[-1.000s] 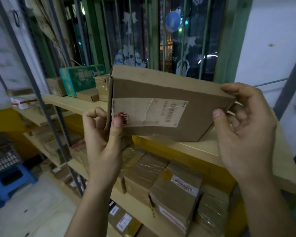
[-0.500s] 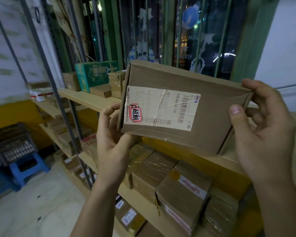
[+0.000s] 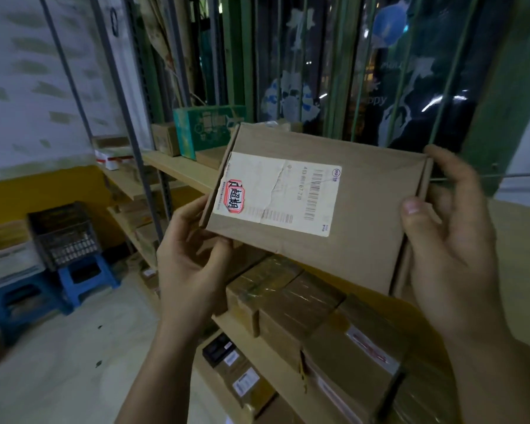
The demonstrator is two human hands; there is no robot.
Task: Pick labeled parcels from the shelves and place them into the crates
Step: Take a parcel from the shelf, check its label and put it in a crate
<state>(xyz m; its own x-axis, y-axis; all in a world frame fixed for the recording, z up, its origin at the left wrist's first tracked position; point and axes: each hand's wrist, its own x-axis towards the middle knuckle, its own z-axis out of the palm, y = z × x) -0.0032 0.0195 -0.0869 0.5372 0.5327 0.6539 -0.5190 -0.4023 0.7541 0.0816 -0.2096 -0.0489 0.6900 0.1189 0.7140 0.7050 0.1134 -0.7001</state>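
I hold a flat brown cardboard parcel (image 3: 358, 215) in front of the shelves, its face turned to me. A white shipping label with barcodes and a red sticker covers its left half. My left hand (image 3: 193, 264) grips its lower left corner from below. My right hand (image 3: 453, 240) holds its right edge, thumb on the front. A dark crate (image 3: 63, 237) stands on a blue stool at the left, well away from the parcel.
Wooden shelves (image 3: 178, 169) on grey metal posts run from the left back to the right. Several taped brown parcels (image 3: 306, 313) fill the shelf below my hands. A green box (image 3: 208, 130) and small cartons sit on the upper shelf. Pale floor (image 3: 74, 362) lies at the lower left.
The parcel has tilted up so its labeled face now points at me, and it sits lower and closer. The view has swung left, bringing the crate and stool further in.
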